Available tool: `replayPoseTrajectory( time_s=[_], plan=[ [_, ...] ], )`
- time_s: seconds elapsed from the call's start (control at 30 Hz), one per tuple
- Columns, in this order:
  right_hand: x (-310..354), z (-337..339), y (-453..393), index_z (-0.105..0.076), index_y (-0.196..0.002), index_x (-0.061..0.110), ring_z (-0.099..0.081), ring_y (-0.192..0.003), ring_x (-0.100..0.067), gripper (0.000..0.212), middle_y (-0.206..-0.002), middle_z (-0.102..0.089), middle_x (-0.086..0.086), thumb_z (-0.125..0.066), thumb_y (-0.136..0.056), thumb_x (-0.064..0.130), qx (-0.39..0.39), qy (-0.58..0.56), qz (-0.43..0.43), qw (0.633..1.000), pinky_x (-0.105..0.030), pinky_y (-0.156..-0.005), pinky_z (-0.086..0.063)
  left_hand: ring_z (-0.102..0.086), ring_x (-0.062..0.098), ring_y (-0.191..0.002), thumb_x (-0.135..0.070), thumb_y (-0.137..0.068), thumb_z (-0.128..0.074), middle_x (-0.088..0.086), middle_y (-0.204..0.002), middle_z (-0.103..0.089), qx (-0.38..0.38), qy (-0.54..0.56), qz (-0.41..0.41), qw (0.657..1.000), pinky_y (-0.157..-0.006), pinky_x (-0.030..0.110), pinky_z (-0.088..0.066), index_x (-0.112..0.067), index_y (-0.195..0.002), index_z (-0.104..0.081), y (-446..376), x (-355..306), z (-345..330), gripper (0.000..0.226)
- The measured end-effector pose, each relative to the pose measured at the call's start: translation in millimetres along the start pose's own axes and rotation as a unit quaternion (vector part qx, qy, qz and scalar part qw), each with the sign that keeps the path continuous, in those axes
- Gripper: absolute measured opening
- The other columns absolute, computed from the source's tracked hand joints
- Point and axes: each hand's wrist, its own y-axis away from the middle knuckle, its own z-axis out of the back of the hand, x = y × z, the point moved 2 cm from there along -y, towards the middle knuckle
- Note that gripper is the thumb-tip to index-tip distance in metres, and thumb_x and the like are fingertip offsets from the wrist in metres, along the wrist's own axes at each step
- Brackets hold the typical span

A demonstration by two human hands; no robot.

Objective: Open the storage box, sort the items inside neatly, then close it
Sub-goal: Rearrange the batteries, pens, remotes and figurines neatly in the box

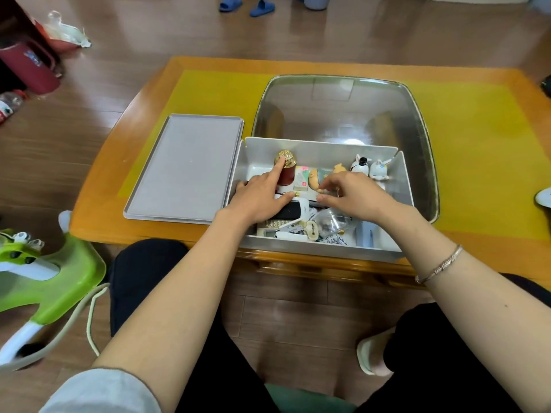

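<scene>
Wooden table (125,162) with yellow mat (214,93); hands, left (259,195) spread, right (354,195) pinching something unclear.

metal tray (423,120) sitting on yellow mat (208,93) | blue slippers (247,5) lying on wood floor (134,34) | green stool (59,272) standing beside wooden table (98,186)

Table (477,254): mat (208,93), box (322,251), lid (185,171), tray (417,114).
</scene>
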Motion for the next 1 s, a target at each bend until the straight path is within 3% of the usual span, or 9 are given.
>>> replayPoseTrajectory(
  time_s=[0.17,0.33,0.53,0.63,0.7,0.8,0.9,1.0],
  plan=[
    [-4,1,10,-0.062,-0.116,0.020,-0.057,-0.092,-0.018,0.054,-0.102,-0.063,0.001,-0.060,-0.080,0.061,0.022,0.011,-0.031,0.999,-0.032,-0.077,-0.047,-0.040,0.029,-0.133,-0.058,-0.091,-0.045,0.004,-0.147,-0.043,-0.011,-0.006,-0.002,1.000,-0.106,0.053,-0.029,-0.031,-0.152,0.001,4,-1,-2,0.081],
    [-6,-4,16,-0.063,-0.110,0.017,-0.056,-0.088,-0.017,0.055,-0.099,-0.065,-0.002,-0.062,-0.078,0.061,0.042,0.014,-0.064,0.997,-0.031,-0.074,-0.047,-0.039,0.030,-0.134,-0.058,-0.092,-0.045,0.004,-0.149,-0.040,-0.043,-0.006,0.001,0.999,-0.105,0.053,-0.033,-0.029,-0.152,0.001,13,-5,3,0.081],
    [-3,-11,18,-0.064,-0.105,0.021,-0.057,-0.091,-0.019,0.048,-0.101,-0.067,-0.004,-0.064,-0.075,0.059,0.074,0.009,-0.089,0.993,-0.030,-0.068,-0.044,-0.026,0.025,-0.140,-0.050,-0.096,-0.043,0.002,-0.153,-0.032,-0.009,-0.038,0.013,0.999,-0.107,0.052,-0.030,-0.023,-0.147,-0.028,34,-6,-3,0.060],
    [-5,-10,21,-0.064,-0.108,0.020,-0.058,-0.098,-0.018,0.048,-0.106,-0.065,-0.002,-0.067,-0.076,0.055,0.035,-0.052,-0.102,0.993,-0.032,-0.080,-0.048,-0.027,0.022,-0.137,-0.042,-0.097,-0.046,0.002,-0.147,-0.039,-0.004,-0.038,0.005,0.999,-0.105,0.049,-0.033,-0.022,-0.140,-0.041,39,-4,-3,0.048],
    [-7,-7,24,-0.063,-0.110,0.021,-0.057,-0.097,-0.015,0.049,-0.104,-0.062,0.002,-0.069,-0.075,0.055,-0.014,-0.105,-0.109,0.988,-0.030,-0.079,-0.046,-0.033,0.023,-0.130,-0.043,-0.092,-0.054,0.003,-0.136,-0.047,-0.021,-0.021,0.002,1.000,-0.100,0.044,-0.036,-0.025,-0.134,-0.047,39,-3,3,0.046],
    [-9,-6,31,-0.064,-0.109,0.021,-0.055,-0.094,-0.010,0.046,-0.102,-0.061,0.006,-0.070,-0.076,0.052,-0.083,-0.180,-0.110,0.974,-0.024,-0.075,-0.041,-0.038,0.025,-0.124,-0.045,-0.083,-0.067,0.005,-0.128,-0.048,-0.010,0.002,0.005,1.000,-0.099,0.039,-0.038,-0.024,-0.134,-0.048,37,-3,10,0.059],
    [-10,-5,36,-0.063,-0.111,0.021,-0.054,-0.097,-0.007,0.043,-0.105,-0.061,0.008,-0.071,-0.077,0.047,-0.116,-0.223,-0.108,0.962,-0.019,-0.075,-0.038,-0.049,0.024,-0.121,-0.045,-0.076,-0.076,0.006,-0.132,-0.052,0.064,0.047,0.021,0.997,-0.094,0.033,-0.043,-0.018,-0.138,-0.043,35,-3,12,0.075],
    [-12,0,39,-0.063,-0.113,0.021,-0.054,-0.096,-0.005,0.044,-0.106,-0.059,0.011,-0.071,-0.078,0.046,-0.132,-0.224,-0.105,0.960,-0.016,-0.074,-0.039,-0.053,0.023,-0.112,-0.044,-0.074,-0.078,0.006,-0.127,-0.057,0.071,-0.004,0.010,0.997,-0.083,0.030,-0.044,-0.019,-0.133,-0.048,32,-1,19,0.071]
  ],
)
